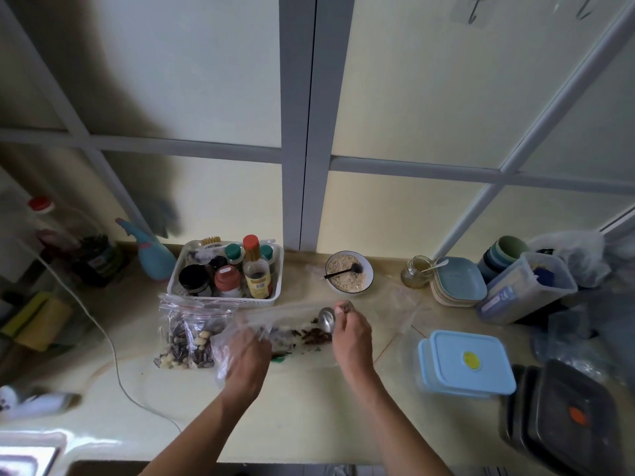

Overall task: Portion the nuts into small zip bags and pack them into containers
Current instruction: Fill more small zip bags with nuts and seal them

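Note:
My left hand (248,352) grips a clear zip bag (226,341) at the counter's middle. My right hand (350,333) pinches a metal spoon (327,319), its bowl just above a heap of dark nuts (314,336) lying on a large clear bag. Two filled small zip bags (187,333) with seeds and pale nuts stand to the left of my left hand. A light blue lidded container (467,364) sits on the right. Black containers (563,420) are stacked at the near right.
A white basket of spice bottles (226,271) stands behind the bags. A bowl of oats (348,273) with a black spoon, a honey jar (416,271), stacked plates (458,281), cups and a clear tub (525,290) line the back. A white cable (115,355) crosses the left counter.

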Action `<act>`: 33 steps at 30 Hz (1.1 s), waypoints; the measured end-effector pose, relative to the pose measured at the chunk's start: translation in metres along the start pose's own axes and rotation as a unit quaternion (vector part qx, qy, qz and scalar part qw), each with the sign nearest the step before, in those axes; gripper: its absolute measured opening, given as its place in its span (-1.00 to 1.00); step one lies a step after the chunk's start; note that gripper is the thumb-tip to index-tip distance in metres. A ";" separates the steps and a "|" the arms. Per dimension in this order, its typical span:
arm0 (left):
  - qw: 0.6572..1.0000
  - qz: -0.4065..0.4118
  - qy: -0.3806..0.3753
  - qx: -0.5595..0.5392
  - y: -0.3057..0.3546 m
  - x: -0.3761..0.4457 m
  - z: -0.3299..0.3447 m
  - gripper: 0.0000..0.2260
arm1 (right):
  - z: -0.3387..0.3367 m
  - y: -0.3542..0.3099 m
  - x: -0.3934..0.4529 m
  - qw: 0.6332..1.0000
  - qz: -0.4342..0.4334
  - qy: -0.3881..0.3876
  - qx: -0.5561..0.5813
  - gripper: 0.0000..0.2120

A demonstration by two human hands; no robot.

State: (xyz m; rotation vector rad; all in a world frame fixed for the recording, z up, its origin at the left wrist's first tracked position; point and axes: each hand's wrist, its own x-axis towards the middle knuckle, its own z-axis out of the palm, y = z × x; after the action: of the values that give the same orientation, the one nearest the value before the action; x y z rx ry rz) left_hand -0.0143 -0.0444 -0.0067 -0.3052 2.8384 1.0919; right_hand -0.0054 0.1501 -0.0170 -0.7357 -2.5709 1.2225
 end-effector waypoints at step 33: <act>0.936 0.136 0.052 0.321 0.070 -0.003 -0.009 -0.27 | 0.004 0.003 -0.038 0.976 -0.060 -0.055 -0.200 -0.73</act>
State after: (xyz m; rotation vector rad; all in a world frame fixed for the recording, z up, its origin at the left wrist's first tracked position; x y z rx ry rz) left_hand -0.0261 0.0006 0.0460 0.0903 3.1883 0.1187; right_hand 0.0267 0.1292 -0.0205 -0.5807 -2.9448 0.7351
